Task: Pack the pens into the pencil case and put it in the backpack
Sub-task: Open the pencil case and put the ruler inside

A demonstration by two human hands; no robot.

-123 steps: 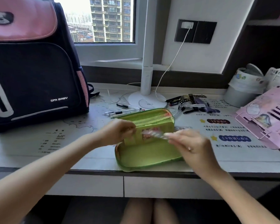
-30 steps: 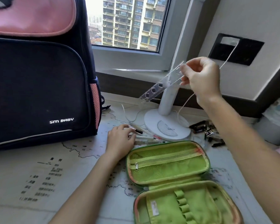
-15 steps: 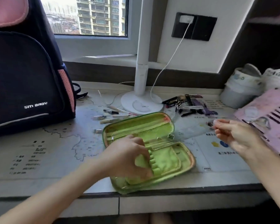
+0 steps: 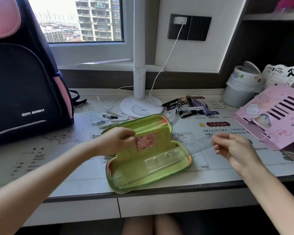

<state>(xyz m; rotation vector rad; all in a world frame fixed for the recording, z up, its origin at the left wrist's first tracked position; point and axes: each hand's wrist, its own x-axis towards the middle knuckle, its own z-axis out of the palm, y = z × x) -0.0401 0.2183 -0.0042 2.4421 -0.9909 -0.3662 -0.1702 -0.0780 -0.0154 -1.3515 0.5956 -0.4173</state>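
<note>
On desk [image 4: 58, 167], left: backpack [image 4: 24, 82], upright, awaiting case. Front edge: pencil case [image 4: 143, 177], open, no pens visible inside. Left hand [image 4: 115, 141] pinches its inner flap [image 4: 146, 141] upright. Right hand [image 4: 231, 148] hovers beside it, fingers curled, contents unclear. Clear ruler [image 4: 165, 160] lies inside. Pens [image 4: 107, 122] lie behind the case, unpacked.

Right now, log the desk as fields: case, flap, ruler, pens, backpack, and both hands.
case: green, open, at the front edge of the desk
flap: inner divider, held upright
ruler: clear, lying inside the case's lower half
pens: loose on the desk behind the case, not packed
backpack: upright, far left
left hand: pinches the flap
right hand: right of the case, fingers loosely curled; unclear whether they hold anything
</note>
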